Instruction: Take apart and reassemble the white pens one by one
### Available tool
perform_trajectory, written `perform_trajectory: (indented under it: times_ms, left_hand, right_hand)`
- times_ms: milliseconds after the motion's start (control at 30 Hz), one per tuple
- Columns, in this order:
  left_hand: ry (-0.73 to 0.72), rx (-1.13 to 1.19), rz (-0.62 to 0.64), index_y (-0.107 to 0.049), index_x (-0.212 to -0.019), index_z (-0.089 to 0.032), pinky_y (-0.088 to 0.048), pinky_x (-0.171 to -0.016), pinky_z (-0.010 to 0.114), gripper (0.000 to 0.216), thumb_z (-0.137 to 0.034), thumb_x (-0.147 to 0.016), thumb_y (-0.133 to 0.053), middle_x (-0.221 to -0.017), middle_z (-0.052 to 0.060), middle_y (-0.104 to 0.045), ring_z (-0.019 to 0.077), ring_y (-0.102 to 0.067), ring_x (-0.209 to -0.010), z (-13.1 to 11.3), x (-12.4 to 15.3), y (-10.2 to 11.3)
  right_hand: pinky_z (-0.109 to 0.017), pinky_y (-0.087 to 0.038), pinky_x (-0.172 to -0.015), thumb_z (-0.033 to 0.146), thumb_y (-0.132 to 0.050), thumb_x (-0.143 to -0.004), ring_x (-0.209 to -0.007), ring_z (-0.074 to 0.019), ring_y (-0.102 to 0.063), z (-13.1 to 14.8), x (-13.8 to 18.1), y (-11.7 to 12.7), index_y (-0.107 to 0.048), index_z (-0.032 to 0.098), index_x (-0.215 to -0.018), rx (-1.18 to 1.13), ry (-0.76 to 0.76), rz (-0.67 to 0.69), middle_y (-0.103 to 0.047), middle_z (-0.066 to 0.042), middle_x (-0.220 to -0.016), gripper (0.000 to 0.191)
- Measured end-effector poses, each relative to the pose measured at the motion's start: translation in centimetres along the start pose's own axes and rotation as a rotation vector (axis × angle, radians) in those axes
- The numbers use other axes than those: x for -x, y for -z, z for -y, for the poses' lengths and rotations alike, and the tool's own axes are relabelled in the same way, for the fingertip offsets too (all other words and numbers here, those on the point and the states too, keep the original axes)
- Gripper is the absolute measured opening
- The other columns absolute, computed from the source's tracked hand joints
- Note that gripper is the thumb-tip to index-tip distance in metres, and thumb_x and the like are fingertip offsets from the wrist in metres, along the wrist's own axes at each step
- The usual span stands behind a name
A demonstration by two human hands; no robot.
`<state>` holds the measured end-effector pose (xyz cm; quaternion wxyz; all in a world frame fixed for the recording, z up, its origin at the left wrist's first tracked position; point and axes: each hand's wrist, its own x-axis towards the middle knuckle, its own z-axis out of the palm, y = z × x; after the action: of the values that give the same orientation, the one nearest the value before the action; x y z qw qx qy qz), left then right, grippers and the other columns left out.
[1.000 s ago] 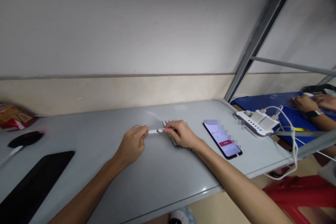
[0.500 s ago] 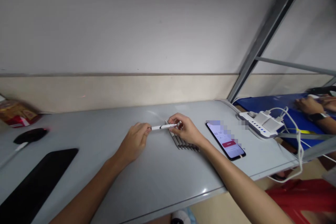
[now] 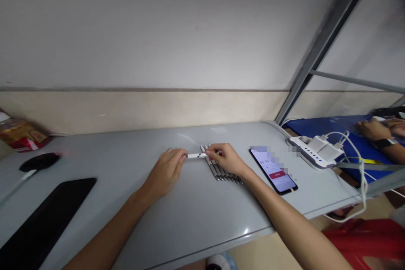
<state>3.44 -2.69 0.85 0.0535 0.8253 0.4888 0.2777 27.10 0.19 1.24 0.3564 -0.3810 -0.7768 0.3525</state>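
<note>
A white pen [image 3: 193, 156] with dark marks lies level between my two hands, above the grey table. My left hand [image 3: 167, 168] is closed around its left end. The thumb and fingers of my right hand [image 3: 225, 158] pinch its right end, so that tip is hidden. Under and beside my right hand, several grey and white pens [image 3: 217, 172] lie side by side in a slanted row on the table. My right hand covers part of that row.
Right of the pens lies a phone [image 3: 274, 173] with its screen lit, near a white power strip [image 3: 313, 152] with cables. At left are a black mat [image 3: 47, 223], a black mouse-like device [image 3: 39, 162] and a packaged bottle [image 3: 23, 134]. Another person's hand [image 3: 375, 128] rests at a blue table.
My right hand's fingers have closed in on the pen's right end, where a pointed tip showed before. Both hands and the pen have shifted slightly in view.
</note>
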Motion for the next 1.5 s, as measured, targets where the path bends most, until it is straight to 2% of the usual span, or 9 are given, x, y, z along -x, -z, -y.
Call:
perform_trajectory:
  times_ms: [67,133,200,300,400,633,767,1067,1500]
  left_hand:
    - [0.002,-0.002,-0.001,-0.057,-0.098,-0.021,-0.041,-0.076,0.033,0.029,-0.032,-0.099,-0.030,-0.084,0.002,-0.059,0.0186,-0.052,-0.081,0.0,0.0,0.0]
    - [0.000,-0.006,0.005,-0.057,-0.098,-0.021,-0.041,-0.075,0.033,0.029,-0.032,-0.099,-0.030,-0.083,0.002,-0.059,0.0188,-0.051,-0.080,0.0,0.0,-0.1]
    - [-0.007,-0.004,0.017,-0.057,-0.099,-0.021,-0.040,-0.076,0.033,0.030,-0.032,-0.099,-0.029,-0.084,0.002,-0.060,0.0189,-0.051,-0.081,0.1,0.0,-0.1]
    - [-0.012,0.002,0.032,-0.057,-0.098,-0.021,-0.040,-0.077,0.033,0.031,-0.032,-0.100,-0.028,-0.086,0.002,-0.061,0.0188,-0.051,-0.082,0.0,0.0,-0.3]
    - [-0.007,0.011,0.046,-0.058,-0.097,-0.021,-0.041,-0.077,0.033,0.032,-0.033,-0.100,-0.029,-0.085,0.002,-0.061,0.0187,-0.052,-0.083,-0.1,0.0,-0.5]
    - [0.000,0.061,0.036,-0.060,-0.108,-0.023,-0.045,-0.085,0.034,0.029,-0.036,-0.098,-0.036,-0.100,0.003,-0.067,0.0193,-0.059,-0.092,-0.1,0.0,-0.4]
    - [-0.027,0.078,0.024,-0.059,-0.122,-0.027,-0.045,-0.091,0.035,0.034,-0.033,-0.097,-0.036,-0.111,0.002,-0.067,0.0188,-0.059,-0.100,0.9,-0.1,-0.4]
    - [0.036,0.060,-0.016,-0.062,-0.113,-0.023,-0.046,-0.093,0.037,0.033,-0.033,-0.096,-0.036,-0.111,0.004,-0.069,0.0202,-0.061,-0.102,2.0,-0.1,0.0]
    - [0.047,0.064,0.004,-0.061,-0.112,-0.024,-0.046,-0.090,0.036,0.031,-0.034,-0.096,-0.036,-0.109,0.004,-0.068,0.0204,-0.061,-0.099,1.7,-0.1,0.0]
  right_hand:
    - [-0.024,-0.041,-0.067,0.026,-0.062,-0.083,-0.077,-0.0142,-0.055,0.0,0.0,0.0,-0.064,0.017,-0.090,0.016,0.044,-0.063,-0.062,-0.003,-0.086,0.012]
    - [-0.024,-0.043,-0.069,0.023,-0.071,-0.075,-0.083,-0.0149,-0.056,0.0,0.0,-0.1,-0.061,0.019,-0.104,0.000,0.068,-0.103,-0.062,-0.004,-0.097,0.031]
    - [-0.025,-0.043,-0.071,0.028,-0.070,-0.078,-0.082,-0.0150,-0.057,0.1,0.0,-0.1,-0.061,0.019,-0.110,0.001,0.052,-0.084,-0.064,-0.004,-0.097,0.035]
    - [-0.026,-0.042,-0.071,0.031,-0.057,-0.089,-0.078,-0.0148,-0.058,0.1,0.0,-0.2,-0.067,0.018,-0.099,0.077,0.043,-0.026,-0.067,-0.004,-0.088,0.019]
    - [-0.026,-0.042,-0.071,0.021,-0.061,-0.086,-0.077,-0.0149,-0.057,0.0,0.1,-0.2,-0.068,0.018,-0.091,0.173,0.126,-0.060,-0.066,-0.004,-0.087,0.009]
    - [-0.027,-0.044,-0.074,0.005,-0.059,-0.080,-0.084,-0.0165,-0.057,-0.5,0.0,-0.1,-0.065,0.018,-0.091,0.261,0.258,-0.133,-0.062,-0.005,-0.091,0.019]
    - [-0.028,-0.044,-0.073,0.006,-0.060,-0.082,-0.082,-0.0169,-0.058,-0.7,-0.1,0.3,-0.066,0.019,-0.094,0.327,0.233,-0.144,-0.063,-0.005,-0.092,0.019]
    - [-0.033,-0.044,-0.080,0.012,-0.058,-0.087,-0.090,-0.0210,-0.060,-1.5,-0.2,1.8,-0.072,0.020,-0.099,0.467,0.158,-0.191,-0.069,-0.008,-0.096,0.020]
    - [-0.036,-0.042,-0.082,0.020,-0.055,-0.092,-0.087,-0.0208,-0.059,-1.2,-0.4,1.5,-0.072,0.022,-0.102,0.416,0.242,-0.182,-0.071,-0.008,-0.094,0.020]
